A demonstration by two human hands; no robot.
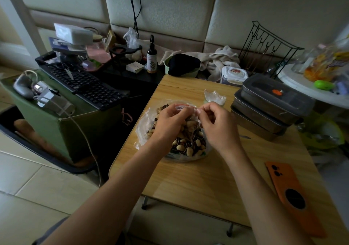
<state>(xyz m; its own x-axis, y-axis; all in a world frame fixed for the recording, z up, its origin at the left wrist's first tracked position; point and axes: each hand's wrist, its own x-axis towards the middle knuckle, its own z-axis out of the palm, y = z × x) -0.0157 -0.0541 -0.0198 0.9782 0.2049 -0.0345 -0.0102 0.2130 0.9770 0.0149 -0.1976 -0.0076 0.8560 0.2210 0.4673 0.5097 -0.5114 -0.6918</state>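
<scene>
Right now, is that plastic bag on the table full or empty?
Far from empty: peanuts and dark seeds show through the clear bag, heaped beneath the left hand and right hand.

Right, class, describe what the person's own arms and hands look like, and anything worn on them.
Both arms are bare: no sleeve reaches the left forearm or the right forearm. The left hand and right hand wear no gloves, and no watch, bracelet or ring shows. Grey fabric at the bottom left edge may be clothing.
</scene>
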